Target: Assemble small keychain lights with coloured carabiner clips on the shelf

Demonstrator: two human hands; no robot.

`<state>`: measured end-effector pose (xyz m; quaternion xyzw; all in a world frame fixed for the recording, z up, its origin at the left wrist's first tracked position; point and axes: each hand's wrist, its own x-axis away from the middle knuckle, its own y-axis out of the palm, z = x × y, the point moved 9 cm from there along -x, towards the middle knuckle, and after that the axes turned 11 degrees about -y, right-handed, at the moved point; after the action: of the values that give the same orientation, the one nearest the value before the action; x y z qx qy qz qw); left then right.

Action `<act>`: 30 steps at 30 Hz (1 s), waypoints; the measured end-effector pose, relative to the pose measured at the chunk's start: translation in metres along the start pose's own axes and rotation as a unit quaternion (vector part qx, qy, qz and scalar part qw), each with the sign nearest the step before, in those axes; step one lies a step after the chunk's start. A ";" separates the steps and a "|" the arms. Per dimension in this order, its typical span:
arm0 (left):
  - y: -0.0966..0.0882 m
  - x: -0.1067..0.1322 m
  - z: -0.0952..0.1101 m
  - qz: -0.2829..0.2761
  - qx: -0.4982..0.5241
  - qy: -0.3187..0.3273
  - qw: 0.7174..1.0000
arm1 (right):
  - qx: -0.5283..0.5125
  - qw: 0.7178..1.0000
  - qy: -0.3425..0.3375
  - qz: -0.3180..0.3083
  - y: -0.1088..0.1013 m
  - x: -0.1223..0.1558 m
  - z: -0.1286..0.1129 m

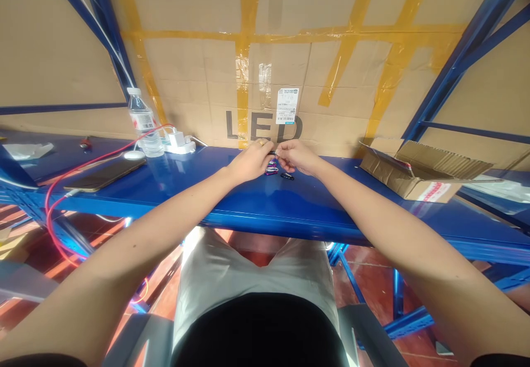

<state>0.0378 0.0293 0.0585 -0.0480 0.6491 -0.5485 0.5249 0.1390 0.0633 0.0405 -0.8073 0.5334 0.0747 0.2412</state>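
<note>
Wires [271, 166] in pink, blue and purple hang in a small bunch between the two hands, out at the far side of the bench [265, 207], just in front of the big cardboard sheet. Nearest to the camera is a lap in pale, soft cloth, and two bare arms stretch away from it.

The left hand [250, 161] has a ring on one finger. Its fingers are curled in tight and pinch the top of the wires. The right hand [296, 156] meets it from the other side, and its fingers are pinched shut on the same small dark end piece at the top of the bunch. A little black clip [286, 176] lies on the bench just beside the wires, under the right hand.

The bench is smooth, shiny blue metal. On its left lies a flat, dark phone [103, 175] with a red cable [62, 201] looping down off the edge. Farther left and back stands a clear plastic water bottle [143, 121] with a white cap and a red and white label, too small to read. Next to it sits a white power strip [180, 145] with a white plug block on top.

On the right lies an open brown cardboard box [418, 171], bumpy along its cut edges, with a white and red sticker on its side.

Farthest back, the cardboard sheet [290, 52] is flat and creased, crossed with yellow tape. Big grey letters on it say "LED". A small white label [287, 105] with tiny print is stuck partly over the letters.
</note>
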 end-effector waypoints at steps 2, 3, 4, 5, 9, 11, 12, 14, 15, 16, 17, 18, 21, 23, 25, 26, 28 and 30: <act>0.004 -0.002 -0.005 0.004 -0.006 -0.026 1.000 | -0.001 1.000 -0.001 0.004 -0.001 -0.001 0.000; 0.006 -0.003 -0.008 0.003 -0.006 -0.038 0.999 | 0.002 1.000 -0.002 0.004 -0.001 -0.001 0.001; 0.008 -0.004 -0.011 0.001 -0.005 -0.045 0.999 | 0.006 1.000 -0.001 0.003 -0.001 -0.001 0.002; 0.010 -0.005 -0.012 0.000 -0.005 -0.045 0.999 | 0.008 1.000 0.002 0.002 0.000 -0.001 0.003; 0.006 -0.005 -0.013 0.023 -0.002 -0.032 0.999 | -0.012 1.000 0.015 0.005 0.001 0.000 0.006; 0.001 -0.005 -0.014 0.033 -0.001 -0.044 0.998 | -0.030 0.999 0.024 0.010 0.001 0.001 0.007; -0.001 -0.004 -0.015 0.035 0.001 -0.052 0.998 | -0.037 0.999 0.030 0.011 0.001 0.001 0.008; -0.004 -0.003 -0.016 0.029 0.011 -0.064 0.997 | -0.049 0.998 0.043 0.011 0.001 0.002 0.010; -0.004 -0.003 -0.015 0.023 0.020 -0.065 0.997 | -0.054 0.997 0.050 0.010 0.002 0.002 0.011; -0.004 -0.003 -0.015 0.017 0.031 -0.061 0.998 | -0.059 0.997 0.058 0.009 0.002 0.003 0.012; -0.004 -0.003 -0.013 0.011 0.042 -0.051 0.998 | -0.065 0.996 0.066 0.007 0.002 0.004 0.013; -0.004 -0.003 -0.011 0.006 0.053 -0.039 0.998 | -0.071 0.995 0.075 0.005 0.003 0.004 0.014; -0.004 -0.003 -0.007 0.004 0.072 0.000 0.997 | -0.096 0.990 0.101 -0.002 0.006 0.006 0.017; -0.005 -0.003 -0.006 0.014 0.071 0.019 0.997 | -0.122 0.985 0.118 -0.006 0.009 0.006 0.018; -0.006 -0.002 -0.004 0.030 0.062 0.040 0.997 | -0.150 0.979 0.138 -0.012 0.011 0.007 0.020; -0.006 -0.001 -0.003 0.038 0.056 0.052 0.996 | -0.163 0.975 0.150 -0.017 0.013 0.007 0.020; -0.007 0.001 0.000 0.053 0.040 0.076 0.995 | -0.187 0.967 0.173 -0.022 0.015 0.009 0.021; -0.007 0.002 0.003 0.063 0.023 0.095 0.993 | -0.211 0.958 0.194 -0.023 0.017 0.011 0.022</act>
<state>0.0354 0.0232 0.0631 0.0573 0.6852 -0.5312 0.4950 0.1312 0.0594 0.0121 -0.8509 0.5232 0.0217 -0.0407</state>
